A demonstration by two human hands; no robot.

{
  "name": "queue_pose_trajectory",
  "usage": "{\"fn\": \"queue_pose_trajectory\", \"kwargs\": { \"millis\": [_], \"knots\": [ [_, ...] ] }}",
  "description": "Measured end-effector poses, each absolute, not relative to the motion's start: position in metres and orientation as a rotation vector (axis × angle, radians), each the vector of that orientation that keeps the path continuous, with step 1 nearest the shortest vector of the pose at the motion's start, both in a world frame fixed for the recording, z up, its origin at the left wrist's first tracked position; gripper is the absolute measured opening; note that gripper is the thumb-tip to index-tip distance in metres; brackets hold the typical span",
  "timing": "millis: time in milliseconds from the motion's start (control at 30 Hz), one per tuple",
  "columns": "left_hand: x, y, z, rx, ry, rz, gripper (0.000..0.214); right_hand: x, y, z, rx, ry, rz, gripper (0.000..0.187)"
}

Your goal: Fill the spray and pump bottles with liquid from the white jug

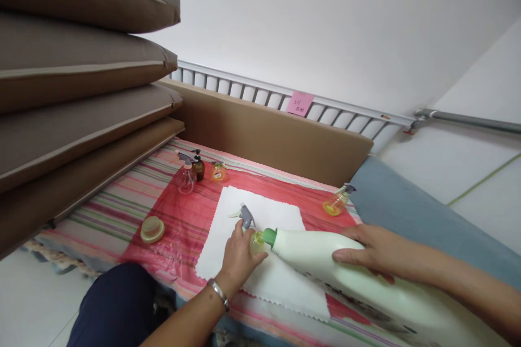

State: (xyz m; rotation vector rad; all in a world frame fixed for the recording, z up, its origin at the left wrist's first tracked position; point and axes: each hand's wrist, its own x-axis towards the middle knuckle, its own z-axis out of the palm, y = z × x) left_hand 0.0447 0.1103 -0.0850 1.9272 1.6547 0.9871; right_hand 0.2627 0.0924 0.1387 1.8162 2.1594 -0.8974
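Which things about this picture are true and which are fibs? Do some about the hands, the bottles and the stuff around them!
1. The right hand holds a big pale green bottle. True.
2. The left hand holds nothing. False: it holds a small see-through bottle.
3. A dark brown bottle stands next to a clear spray bottle. True.
4. The white sheet is underneath the red sheet. False: it lies on top.
5. There is a silver bracelet on the left wrist. True.
6. The note by the radiator is blue. False: it is pink.
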Motion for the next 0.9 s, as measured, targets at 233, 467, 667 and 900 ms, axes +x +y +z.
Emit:
{"fn": "queue_pose_trajectory", "kwargs": {
  "millis": [233, 467, 667, 900],
  "knots": [
    [0.0447, 0.1105, -0.0865, 1.928, 1.662, 0.992, 0.050, 0.2603, 0.0917, 0.1409, 1.825, 2.162, -0.853, 0.043],
    [0.0450, 0.1095, -0.0866, 1.934, 1.660, 0.992, 0.050, 0.2592, 0.0911, 0.1441, 1.812, 2.173, -0.863, 0.041],
    [0.0437, 0.1097, -0.0861, 1.915, 1.656, 0.987, 0.050, 0.2584, 0.0898, 0.1439, 1.836, 2.161, -0.861, 0.043],
    [0.0441, 0.1104, -0.0861, 1.921, 1.666, 0.978, 0.051, 0.2620, 0.0920, 0.1399, 1.836, 2.149, -0.856, 0.045]
  ]
}}
